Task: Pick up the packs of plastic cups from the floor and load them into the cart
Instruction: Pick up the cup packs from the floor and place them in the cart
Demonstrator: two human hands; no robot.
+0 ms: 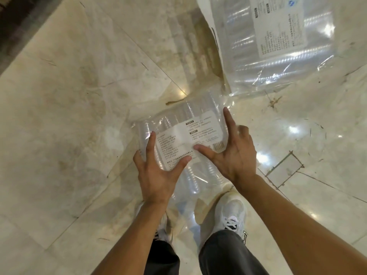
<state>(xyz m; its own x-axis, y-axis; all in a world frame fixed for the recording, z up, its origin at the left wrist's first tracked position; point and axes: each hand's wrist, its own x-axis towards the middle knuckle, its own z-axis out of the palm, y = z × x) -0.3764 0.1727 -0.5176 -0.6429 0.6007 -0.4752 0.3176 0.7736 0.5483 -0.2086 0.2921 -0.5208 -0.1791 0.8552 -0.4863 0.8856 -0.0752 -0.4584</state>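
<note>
Two clear packs of plastic cups.
The near pack, white label up, lies beyond the white shoes; the second pack lies farther off, up and right.

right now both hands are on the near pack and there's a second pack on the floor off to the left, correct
Not quite. The head view shows the second pack on the floor to the upper right, not the left. The rest holds: the left hand and right hand both have spread fingers on the near pack.
</note>
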